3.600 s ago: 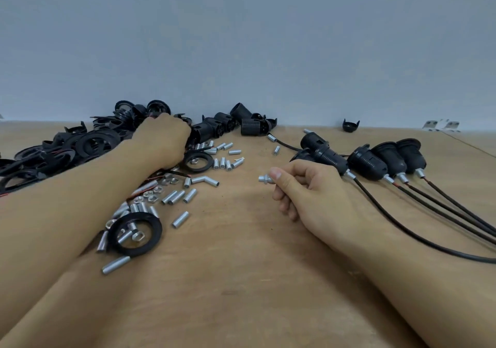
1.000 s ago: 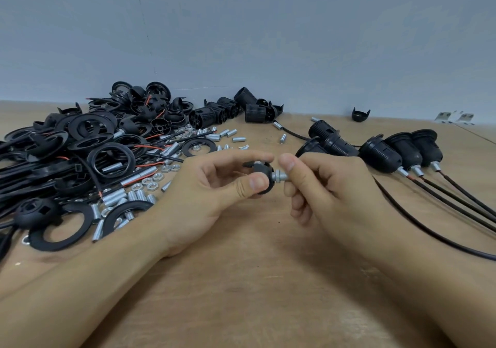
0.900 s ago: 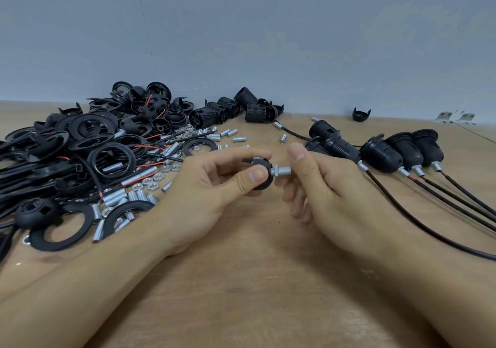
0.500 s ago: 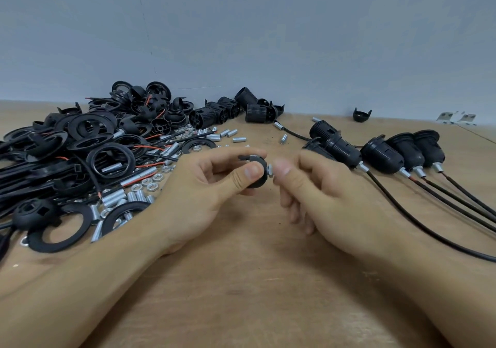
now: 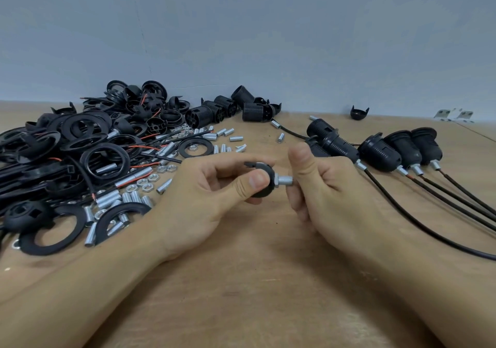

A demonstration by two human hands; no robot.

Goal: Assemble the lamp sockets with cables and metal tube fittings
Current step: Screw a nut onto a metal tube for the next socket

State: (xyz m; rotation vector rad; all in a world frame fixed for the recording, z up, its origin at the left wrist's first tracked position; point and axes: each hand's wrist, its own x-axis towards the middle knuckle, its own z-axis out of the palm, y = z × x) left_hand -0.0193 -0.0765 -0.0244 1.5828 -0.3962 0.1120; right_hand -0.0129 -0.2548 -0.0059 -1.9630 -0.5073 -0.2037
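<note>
My left hand (image 5: 209, 200) pinches a black socket cap (image 5: 265, 184) between thumb and fingers above the wooden table (image 5: 255, 280). A short threaded metal tube fitting (image 5: 284, 180) with a nut at its base sticks out of the cap to the right. My right hand (image 5: 330, 194) meets the tube's free end with its curled fingers, thumb raised above it. To the right lie several assembled lamp sockets (image 5: 378, 157) with black cables (image 5: 442, 229) trailing off toward the right edge.
A pile of black rings and caps (image 5: 80, 138) fills the left side. Loose metal tubes (image 5: 222, 135) and nuts (image 5: 146, 184) lie scattered beside it. Bare socket bodies (image 5: 241, 106) sit at the back by the wall, with a lone cap (image 5: 359, 112) and white brackets (image 5: 453, 114) farther right.
My left hand came back from the pile with a cap and the tube now sits in it. Over the last second my right thumb rolled over the tube, covered it, then lifted off.
</note>
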